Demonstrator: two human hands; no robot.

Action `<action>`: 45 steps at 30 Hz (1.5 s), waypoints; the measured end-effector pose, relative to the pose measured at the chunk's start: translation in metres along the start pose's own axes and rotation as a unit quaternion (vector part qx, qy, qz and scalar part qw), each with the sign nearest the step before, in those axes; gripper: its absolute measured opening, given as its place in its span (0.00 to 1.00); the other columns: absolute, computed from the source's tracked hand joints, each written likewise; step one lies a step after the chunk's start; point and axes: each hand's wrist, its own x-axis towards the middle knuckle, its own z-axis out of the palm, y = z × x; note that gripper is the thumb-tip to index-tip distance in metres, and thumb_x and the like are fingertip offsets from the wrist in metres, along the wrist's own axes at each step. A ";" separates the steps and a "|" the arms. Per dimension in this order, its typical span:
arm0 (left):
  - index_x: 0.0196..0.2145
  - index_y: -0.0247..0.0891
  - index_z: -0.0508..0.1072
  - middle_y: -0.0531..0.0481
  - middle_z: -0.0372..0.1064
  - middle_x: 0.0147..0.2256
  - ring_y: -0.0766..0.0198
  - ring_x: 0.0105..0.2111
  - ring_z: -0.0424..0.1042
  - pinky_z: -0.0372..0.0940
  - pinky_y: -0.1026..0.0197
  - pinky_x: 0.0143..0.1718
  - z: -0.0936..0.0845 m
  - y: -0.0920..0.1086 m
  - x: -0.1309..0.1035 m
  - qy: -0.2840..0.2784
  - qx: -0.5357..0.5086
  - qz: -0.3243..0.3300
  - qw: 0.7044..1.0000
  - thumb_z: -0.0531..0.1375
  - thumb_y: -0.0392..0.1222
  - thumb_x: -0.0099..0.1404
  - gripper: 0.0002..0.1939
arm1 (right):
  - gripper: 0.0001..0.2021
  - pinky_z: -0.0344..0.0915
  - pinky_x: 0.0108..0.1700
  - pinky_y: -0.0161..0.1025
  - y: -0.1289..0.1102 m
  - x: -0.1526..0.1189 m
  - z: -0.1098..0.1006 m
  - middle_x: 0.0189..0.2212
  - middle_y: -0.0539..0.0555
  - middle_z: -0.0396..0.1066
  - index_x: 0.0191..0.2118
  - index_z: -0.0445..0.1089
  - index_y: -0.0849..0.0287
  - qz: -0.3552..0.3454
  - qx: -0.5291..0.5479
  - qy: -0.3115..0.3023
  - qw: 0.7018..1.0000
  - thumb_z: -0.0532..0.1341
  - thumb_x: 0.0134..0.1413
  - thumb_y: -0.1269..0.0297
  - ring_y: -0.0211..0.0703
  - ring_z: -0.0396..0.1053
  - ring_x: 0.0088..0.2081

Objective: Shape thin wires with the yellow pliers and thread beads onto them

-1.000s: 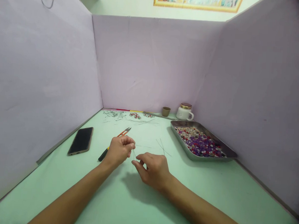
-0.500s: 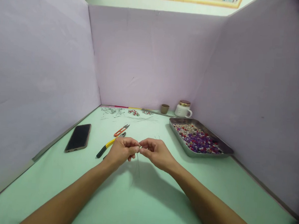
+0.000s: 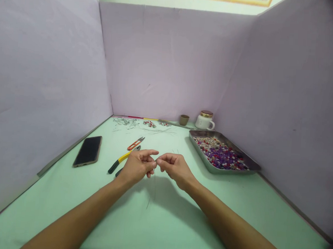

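Note:
My left hand (image 3: 140,165) pinches a thin wire (image 3: 155,184) between thumb and fingers, its index finger stretched out. My right hand (image 3: 175,168) meets it fingertip to fingertip and is pinched at the wire's upper end. The wire hangs down from the fingertips over the green cloth. Whatever sits right between the fingertips is too small to make out. Just left of my left hand lie pliers with yellow and black handles (image 3: 119,162), partly covered by the hand. Orange-handled thread snips (image 3: 135,143) rest behind them.
A metal tray (image 3: 192,141) of purple, red and clear beads stands at the right. A phone (image 3: 87,151) lies at the left. Toward the back are wire pieces (image 3: 125,122), small bead clusters (image 3: 149,124), a brown cup (image 3: 184,120) and a lidded white mug (image 3: 203,122). Pale panels enclose the table.
My left index finger has straightened and lifted away from the pinch. The hanging wire has shifted and reaches lower. Both hands stay together in nearly the same place.

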 end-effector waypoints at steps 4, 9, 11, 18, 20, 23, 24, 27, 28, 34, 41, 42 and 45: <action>0.36 0.30 0.68 0.57 0.62 0.18 0.71 0.16 0.63 0.61 0.65 0.18 0.001 0.002 0.000 -0.017 -0.009 -0.010 1.000 0.59 0.33 0.46 0.16 | 0.07 0.46 0.20 0.30 0.002 0.000 0.001 0.15 0.44 0.58 0.22 0.66 0.61 -0.025 -0.009 0.000 1.000 0.58 0.42 0.63 0.29 0.50 0.17; 0.36 0.31 0.66 0.57 0.63 0.19 0.71 0.18 0.63 0.61 0.66 0.19 0.003 0.004 -0.002 -0.029 0.008 -0.024 0.999 0.58 0.31 0.45 0.17 | 0.08 0.51 0.22 0.31 0.003 0.000 0.004 0.17 0.47 0.63 0.23 0.66 0.62 -0.037 -0.015 0.026 0.999 0.57 0.44 0.62 0.31 0.55 0.20; 0.35 0.32 0.66 0.56 0.63 0.19 0.70 0.17 0.63 0.59 0.66 0.17 0.003 0.003 -0.002 -0.022 0.030 -0.034 0.999 0.58 0.32 0.46 0.15 | 0.08 0.52 0.23 0.31 0.004 0.001 0.004 0.18 0.47 0.63 0.23 0.66 0.62 -0.040 -0.019 0.042 0.998 0.58 0.44 0.61 0.32 0.57 0.20; 0.30 0.34 0.66 0.56 0.62 0.17 0.70 0.16 0.63 0.57 0.68 0.15 0.002 0.001 -0.002 -0.030 0.062 -0.037 0.997 0.59 0.37 0.47 0.11 | 0.08 0.54 0.23 0.31 0.005 0.000 0.005 0.18 0.48 0.63 0.23 0.66 0.62 -0.038 -0.035 0.055 0.997 0.58 0.43 0.61 0.32 0.57 0.21; 0.28 0.35 0.66 0.57 0.62 0.16 0.71 0.15 0.62 0.56 0.69 0.14 0.002 0.000 -0.001 -0.020 0.082 -0.041 0.996 0.59 0.36 0.46 0.08 | 0.08 0.55 0.23 0.31 0.005 0.000 0.005 0.18 0.48 0.63 0.24 0.66 0.62 -0.036 -0.040 0.060 0.997 0.58 0.43 0.61 0.33 0.57 0.21; 0.21 0.35 0.66 0.58 0.61 0.14 0.72 0.13 0.60 0.52 0.70 0.13 0.002 -0.001 0.000 -0.007 0.117 -0.056 0.992 0.58 0.35 0.46 0.02 | 0.08 0.55 0.23 0.31 0.006 0.001 0.005 0.19 0.49 0.64 0.24 0.67 0.62 -0.031 -0.045 0.065 0.996 0.58 0.42 0.62 0.33 0.58 0.21; 0.19 0.35 0.65 0.58 0.60 0.13 0.73 0.12 0.58 0.51 0.70 0.13 0.001 -0.002 0.000 -0.008 0.125 -0.059 0.990 0.57 0.36 0.46 0.03 | 0.08 0.55 0.23 0.31 0.006 0.002 0.005 0.19 0.49 0.64 0.23 0.67 0.62 -0.029 -0.045 0.065 0.996 0.58 0.42 0.62 0.33 0.57 0.21; 0.16 0.35 0.66 0.57 0.60 0.12 0.73 0.12 0.57 0.51 0.70 0.14 -0.001 -0.005 -0.001 -0.018 0.136 -0.057 0.989 0.58 0.40 0.47 0.07 | 0.08 0.54 0.23 0.31 0.006 0.002 0.006 0.18 0.48 0.63 0.23 0.66 0.62 -0.026 -0.041 0.066 0.997 0.58 0.42 0.62 0.32 0.57 0.21; 0.16 0.35 0.67 0.57 0.60 0.11 0.73 0.13 0.58 0.51 0.69 0.14 -0.001 -0.007 -0.001 -0.024 0.142 -0.056 0.988 0.59 0.42 0.47 0.09 | 0.08 0.54 0.23 0.31 0.006 0.001 0.006 0.18 0.48 0.63 0.23 0.66 0.62 -0.026 -0.039 0.067 0.997 0.58 0.42 0.62 0.32 0.56 0.21; 0.14 0.35 0.67 0.56 0.60 0.12 0.72 0.13 0.57 0.51 0.69 0.15 -0.004 -0.008 -0.001 -0.056 0.158 -0.053 0.984 0.56 0.35 0.45 0.05 | 0.08 0.52 0.22 0.31 0.005 0.001 0.006 0.17 0.47 0.62 0.22 0.67 0.62 -0.021 -0.026 0.067 0.997 0.59 0.41 0.62 0.31 0.54 0.19; 0.15 0.36 0.67 0.56 0.59 0.12 0.71 0.15 0.58 0.53 0.68 0.17 -0.020 0.007 0.002 -0.085 0.193 -0.036 0.977 0.56 0.35 0.45 0.05 | 0.08 0.42 0.16 0.31 0.000 0.002 -0.001 0.12 0.43 0.54 0.21 0.67 0.61 0.039 0.010 0.024 0.999 0.61 0.38 0.61 0.27 0.44 0.15; 0.15 0.36 0.67 0.56 0.60 0.12 0.71 0.15 0.58 0.52 0.68 0.17 -0.023 0.008 0.003 -0.086 0.204 -0.030 0.975 0.57 0.36 0.45 0.05 | 0.08 0.41 0.16 0.31 -0.001 0.001 -0.001 0.12 0.43 0.53 0.20 0.66 0.61 0.047 0.017 0.016 0.999 0.61 0.37 0.61 0.27 0.44 0.15; 0.15 0.36 0.67 0.57 0.59 0.13 0.71 0.16 0.56 0.51 0.68 0.17 -0.030 0.009 0.006 -0.082 0.235 -0.017 0.968 0.57 0.36 0.47 0.06 | 0.08 0.39 0.16 0.31 -0.003 0.000 -0.001 0.11 0.41 0.50 0.19 0.64 0.61 0.075 0.049 -0.012 0.996 0.62 0.36 0.62 0.26 0.42 0.14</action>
